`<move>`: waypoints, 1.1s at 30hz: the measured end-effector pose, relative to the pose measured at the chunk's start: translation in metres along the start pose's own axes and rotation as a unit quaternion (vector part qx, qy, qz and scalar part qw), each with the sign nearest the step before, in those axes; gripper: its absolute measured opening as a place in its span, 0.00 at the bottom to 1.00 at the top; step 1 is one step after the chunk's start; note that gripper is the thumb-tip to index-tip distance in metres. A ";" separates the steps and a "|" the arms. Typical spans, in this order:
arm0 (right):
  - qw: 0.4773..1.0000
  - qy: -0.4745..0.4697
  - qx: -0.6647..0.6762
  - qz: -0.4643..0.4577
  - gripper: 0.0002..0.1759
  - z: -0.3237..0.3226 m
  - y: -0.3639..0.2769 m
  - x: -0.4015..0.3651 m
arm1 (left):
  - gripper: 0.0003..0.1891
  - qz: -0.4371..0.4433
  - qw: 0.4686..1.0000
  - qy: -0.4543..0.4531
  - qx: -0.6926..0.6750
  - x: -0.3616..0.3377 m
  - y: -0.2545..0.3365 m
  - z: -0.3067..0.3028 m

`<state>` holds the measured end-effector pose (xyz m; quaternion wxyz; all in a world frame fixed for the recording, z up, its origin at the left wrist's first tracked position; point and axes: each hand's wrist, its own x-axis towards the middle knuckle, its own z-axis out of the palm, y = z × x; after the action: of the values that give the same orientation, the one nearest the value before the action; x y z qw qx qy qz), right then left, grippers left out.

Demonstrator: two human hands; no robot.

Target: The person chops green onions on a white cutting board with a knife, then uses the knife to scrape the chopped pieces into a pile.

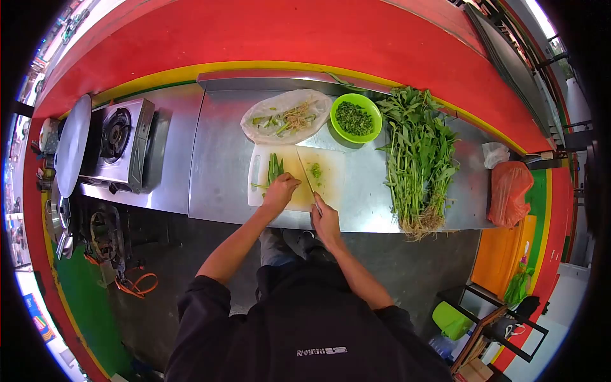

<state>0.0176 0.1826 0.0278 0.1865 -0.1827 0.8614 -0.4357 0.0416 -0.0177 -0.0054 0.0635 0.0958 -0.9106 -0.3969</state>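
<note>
A white cutting board [259,167] lies on the steel counter in front of me. My right hand [326,221] grips a knife [305,169] by its handle, the blade pointing away from me across the board. My left hand [280,193] hovers over the board's left half with its fingertips pinched together; whatever is between them is too small to make out. Just beyond it lie long green leaves [275,167]. A little pile of chopped greens [316,170] sits right of the blade.
Behind the board are a plastic bag [258,132] with stems and roots and a green bowl [335,127] of chopped greens. A large bunch of leafy greens [417,159] lies right, near a red plastic bag [509,194]. A gas stove [121,143] stands left.
</note>
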 end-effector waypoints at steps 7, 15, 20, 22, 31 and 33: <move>0.999 0.003 -0.006 -0.034 0.22 0.004 0.003 -0.012 | 0.08 0.055 0.997 -0.025 0.055 0.001 -0.004 0.000; 0.998 -0.017 -0.051 -0.013 0.21 0.004 0.002 -0.013 | 0.11 0.108 0.989 -0.011 0.101 0.000 -0.006 0.000; 0.996 -0.008 -0.074 -0.046 0.22 0.009 0.009 -0.002 | 0.13 0.104 0.988 -0.015 0.114 -0.002 -0.001 -0.002; 0.998 -0.006 -0.041 -0.048 0.23 0.010 0.005 0.002 | 0.13 0.097 0.989 -0.026 0.107 -0.003 0.000 -0.005; 0.999 -0.008 -0.028 -0.032 0.22 0.010 0.007 -0.012 | 0.11 0.079 0.995 -0.009 0.056 0.000 -0.005 -0.003; 0.998 -0.015 -0.048 -0.024 0.22 0.009 0.006 -0.010 | 0.10 0.076 0.996 -0.015 0.053 -0.001 -0.004 -0.004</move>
<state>0.0298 0.1843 0.0199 0.1801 -0.2188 0.8738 -0.3952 0.0435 -0.0234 -0.0059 0.0742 0.0235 -0.9359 -0.3434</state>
